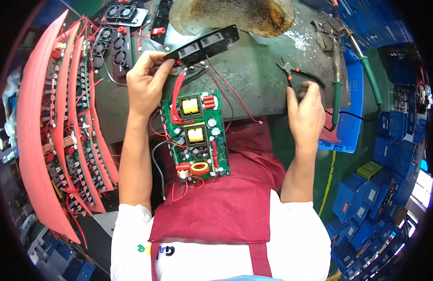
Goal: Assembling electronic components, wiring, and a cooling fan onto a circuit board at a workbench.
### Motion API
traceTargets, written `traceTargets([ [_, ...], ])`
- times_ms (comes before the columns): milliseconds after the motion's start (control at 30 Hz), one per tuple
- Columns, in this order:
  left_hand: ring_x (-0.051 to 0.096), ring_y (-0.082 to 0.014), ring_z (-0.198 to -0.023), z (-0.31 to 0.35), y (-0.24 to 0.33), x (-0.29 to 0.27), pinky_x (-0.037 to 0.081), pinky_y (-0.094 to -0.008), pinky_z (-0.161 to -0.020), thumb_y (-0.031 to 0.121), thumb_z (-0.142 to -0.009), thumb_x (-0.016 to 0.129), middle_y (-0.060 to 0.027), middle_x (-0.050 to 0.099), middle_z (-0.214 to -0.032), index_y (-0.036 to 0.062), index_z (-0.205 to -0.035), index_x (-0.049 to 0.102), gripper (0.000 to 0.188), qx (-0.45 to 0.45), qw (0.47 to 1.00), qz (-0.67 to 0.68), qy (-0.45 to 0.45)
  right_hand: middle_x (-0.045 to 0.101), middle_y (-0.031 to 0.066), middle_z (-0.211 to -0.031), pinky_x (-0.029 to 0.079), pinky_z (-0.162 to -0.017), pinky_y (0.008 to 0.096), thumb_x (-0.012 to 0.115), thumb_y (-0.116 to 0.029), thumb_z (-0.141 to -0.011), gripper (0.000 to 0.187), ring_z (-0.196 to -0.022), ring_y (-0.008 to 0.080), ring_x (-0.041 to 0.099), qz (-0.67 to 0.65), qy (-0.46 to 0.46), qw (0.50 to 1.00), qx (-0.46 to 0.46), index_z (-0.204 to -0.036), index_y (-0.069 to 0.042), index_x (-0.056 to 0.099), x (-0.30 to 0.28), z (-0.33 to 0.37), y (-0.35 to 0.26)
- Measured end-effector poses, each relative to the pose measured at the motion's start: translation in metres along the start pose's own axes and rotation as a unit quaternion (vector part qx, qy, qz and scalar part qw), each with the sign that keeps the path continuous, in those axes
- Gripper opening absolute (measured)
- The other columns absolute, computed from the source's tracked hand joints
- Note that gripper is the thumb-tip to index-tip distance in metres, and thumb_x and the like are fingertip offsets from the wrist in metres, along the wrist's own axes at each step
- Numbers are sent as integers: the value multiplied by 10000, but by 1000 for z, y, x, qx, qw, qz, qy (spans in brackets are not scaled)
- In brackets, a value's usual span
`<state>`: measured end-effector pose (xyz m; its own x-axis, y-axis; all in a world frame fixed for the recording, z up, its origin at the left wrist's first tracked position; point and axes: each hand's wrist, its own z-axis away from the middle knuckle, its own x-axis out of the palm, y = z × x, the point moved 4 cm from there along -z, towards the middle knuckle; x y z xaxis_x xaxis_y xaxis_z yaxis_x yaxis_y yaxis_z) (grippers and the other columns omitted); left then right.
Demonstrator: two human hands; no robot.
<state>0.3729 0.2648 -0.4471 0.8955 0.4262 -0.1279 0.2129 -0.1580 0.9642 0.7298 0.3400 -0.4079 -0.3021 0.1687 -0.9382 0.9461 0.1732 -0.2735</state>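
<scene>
Green and crowded with yellow-wound coils, a circuit board (196, 136) is lying tilted across the edge of a dark workbench (254, 75) and the maroon apron (226, 196) of a person seated at it, seen from above. The left hand (146, 84) is closing its fingers around one end of a long black fan bracket (202, 45), holding it raised above the bench just beyond the board's far edge, while red and black wires (226, 89) are trailing from the bracket down toward the board and across the bench. The right hand (304, 112) is resting on the bench well apart from the board, its fingers curling around the handles of a pair of small cutting pliers (291, 75), whose tip is pointing away from the person. Just beyond that hand, two green-handled soldering irons (366, 70) are lying at the bench's right edge, one partly over a blue plastic crate (350, 126). A round, rust-stained metal plate (235, 16) is sitting at the far side of the bench. To the person's left, rows of similar boards are standing on edge between sheets of red padding (38, 131), and more black fan brackets (118, 47) are lying in a loose pile near the far left corner. Stacks of blue bins (366, 201) are filling the floor on the right.
</scene>
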Motion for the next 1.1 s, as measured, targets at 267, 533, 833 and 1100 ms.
traceTargets([
  [267,725,-117,-792,0,14,-2,563,-249,-717,-21,-942,753,-65,737,-909,-40,-1040,688,119,81,992,-52,77,614,188,-958,507,-689,458,693,-102,-972,154,-800,386,632,-198,36,977,-69,-1054,-6,605,-31,9,-46],
  [533,736,-125,-738,9,27,-4,571,-262,-690,-7,-896,807,-75,767,-853,6,-1002,724,135,198,953,-150,175,592,146,-865,500,-607,437,745,-23,-891,154,-702,355,617,-300,-22,923,-239,-1005,-31,641,-27,23,-124],
  [833,749,-156,-725,15,29,-7,573,-275,-671,-10,-872,830,-88,765,-852,20,-998,728,165,252,930,-200,177,611,150,-898,507,-602,426,754,-52,-892,162,-705,347,635,-295,-20,920,-256,-998,-32,633,-14,16,-141],
  [1100,763,-166,-745,16,35,-5,579,-280,-682,-10,-861,838,-98,779,-884,19,-1014,722,194,254,925,-222,175,615,150,-905,515,-618,429,742,-58,-905,156,-717,356,640,-274,-41,921,-275,-1003,-19,627,-16,15,-144],
])
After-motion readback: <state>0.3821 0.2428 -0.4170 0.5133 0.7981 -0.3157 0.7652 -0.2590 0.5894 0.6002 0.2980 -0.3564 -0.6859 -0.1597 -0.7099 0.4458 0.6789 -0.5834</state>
